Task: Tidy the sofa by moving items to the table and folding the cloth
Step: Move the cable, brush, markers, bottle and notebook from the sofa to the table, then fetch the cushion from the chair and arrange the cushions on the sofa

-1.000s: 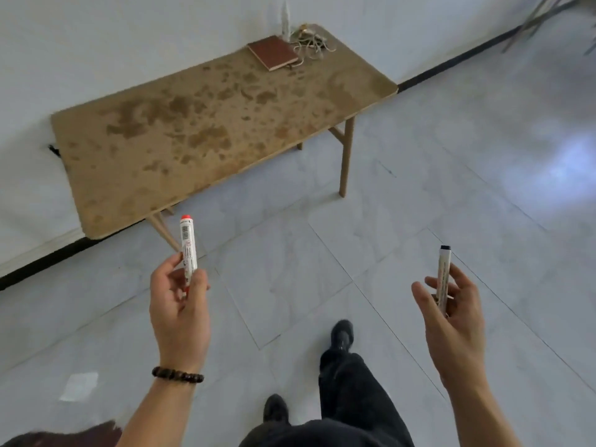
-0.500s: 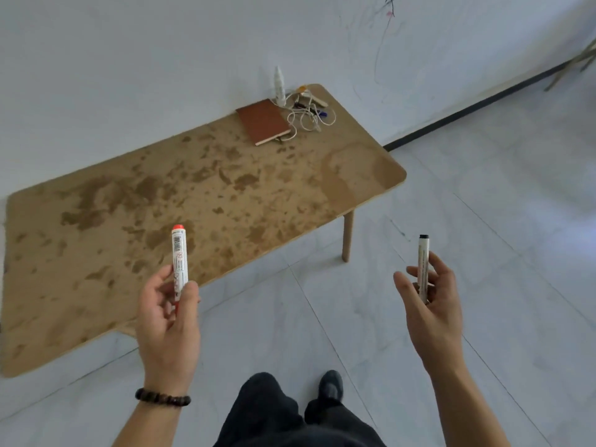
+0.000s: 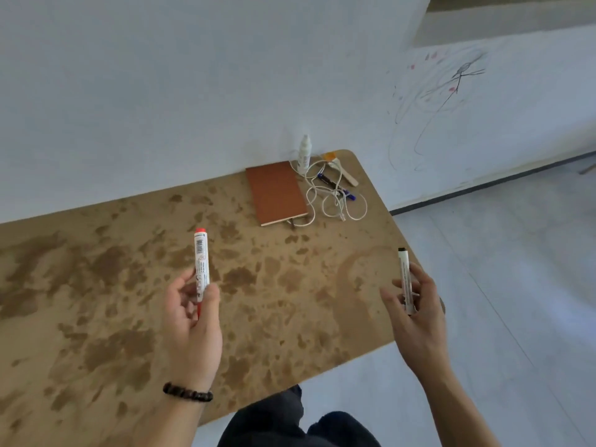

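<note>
**A:** From the head camera, what do you have in hand?

**B:** My left hand (image 3: 190,321) is closed around a red-capped marker (image 3: 202,266), held upright with the cap up. My right hand (image 3: 416,314) pinches a black-capped marker (image 3: 405,279) between thumb and fingers, also upright. Both hands hover over the table (image 3: 96,317), the left above its stained middle and the right above its right-hand edge.

**A:** Anything on the table already?

**B:** At the far corner by the wall there is a brown notebook (image 3: 275,191), and just beside it a tangle of white cable (image 3: 335,201), a small white bottle (image 3: 304,153) standing upright, and a blue pen (image 3: 337,187) lying under the cable loops. Something flat and pale lies behind them; I cannot tell what it is.

**A:** Which step is this?

**B:** I judge it to be the moving of items to the table: the markers are over it but not yet set down. The sofa and the cloth are out of view, so I cannot say how much is left there.

**A:** And next?

**B:** Probably lower both markers and lay them flat, ideally near the pile at the corner. They are round, so I would set them down gently, away from the edge, so they do not roll off.
</note>
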The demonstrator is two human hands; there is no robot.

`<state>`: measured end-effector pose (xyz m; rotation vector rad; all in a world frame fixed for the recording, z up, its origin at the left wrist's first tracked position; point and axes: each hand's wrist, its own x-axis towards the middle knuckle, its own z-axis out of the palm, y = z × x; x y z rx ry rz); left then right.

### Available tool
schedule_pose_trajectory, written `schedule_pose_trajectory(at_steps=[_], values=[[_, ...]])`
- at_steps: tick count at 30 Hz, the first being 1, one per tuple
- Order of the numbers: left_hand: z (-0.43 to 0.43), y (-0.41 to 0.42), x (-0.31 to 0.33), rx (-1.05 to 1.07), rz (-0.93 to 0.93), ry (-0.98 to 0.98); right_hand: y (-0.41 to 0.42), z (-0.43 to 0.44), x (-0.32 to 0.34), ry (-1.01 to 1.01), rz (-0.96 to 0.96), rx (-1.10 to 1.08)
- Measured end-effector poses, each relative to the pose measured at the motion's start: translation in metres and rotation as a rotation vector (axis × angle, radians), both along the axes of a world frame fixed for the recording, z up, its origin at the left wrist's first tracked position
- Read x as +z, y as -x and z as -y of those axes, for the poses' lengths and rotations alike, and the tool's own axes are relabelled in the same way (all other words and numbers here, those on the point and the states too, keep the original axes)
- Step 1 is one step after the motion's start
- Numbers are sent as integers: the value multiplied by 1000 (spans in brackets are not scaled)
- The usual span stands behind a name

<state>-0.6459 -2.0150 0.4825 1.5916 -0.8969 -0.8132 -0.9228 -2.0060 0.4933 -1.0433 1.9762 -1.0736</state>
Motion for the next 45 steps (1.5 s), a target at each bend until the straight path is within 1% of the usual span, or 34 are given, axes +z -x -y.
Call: schedule_pose_trajectory(at_steps=[3, 6, 8, 10, 13, 15, 19, 21, 23, 25, 26, 28, 31, 34, 37, 39, 41, 45], values=[[77, 22, 4, -36, 50, -29, 12, 70, 4, -14, -22, -4], [145, 50, -4, -43, 50, -95, 22, 133, -7, -24, -2, 14], [187, 72, -20, -48, 36, -144, 28, 175, -22, -52, 6, 56], [222, 91, -43, -43, 65, -208, 35, 219, -43, -118, 35, 109], [263, 115, -76, -56, 125, -371, 41, 286, -74, -212, 41, 197], [284, 130, -97, -87, 157, -472, 43, 326, -91, -258, -17, 283], [318, 152, -130, -215, 216, -605, 38, 392, -116, -375, -139, 484], [332, 159, -144, -262, 221, -614, 33, 410, -125, -387, -200, 545], [342, 164, -152, -335, 262, -562, 31, 415, -132, -366, -217, 572], [342, 167, -160, -418, 398, -539, 33, 404, -137, -317, -171, 576], [339, 168, -163, -424, 481, -547, 35, 396, -140, -280, -165, 573], [326, 168, -168, -345, 628, -549, 40, 376, -149, -213, -221, 562], [303, 165, -176, -243, 740, -573, 48, 354, -168, -188, -349, 582], [291, 155, -181, -350, 717, -680, 53, 342, -172, -200, -328, 655], [289, 141, -168, -401, 624, -630, 55, 340, -158, -158, -232, 680], [283, 133, -152, -366, 581, -571, 54, 340, -145, -106, -192, 681], [270, 129, -133, -319, 557, -512, 54, 335, -135, -54, -203, 689], [215, 128, -91, -143, 345, -431, 57, 302, -121, -9, -193, 694]])
